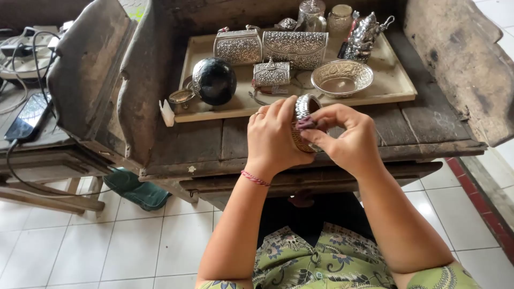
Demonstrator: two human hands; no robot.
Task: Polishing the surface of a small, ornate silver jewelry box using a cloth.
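Silver bangle [303, 109] cupped by left hand [274, 136] (right hand [348, 140] pinching).

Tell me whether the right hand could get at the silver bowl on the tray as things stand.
Probably yes: the silver bowl sits just beyond the right hand with nothing between, but that hand pinches a small purple piece against the silver bangle.
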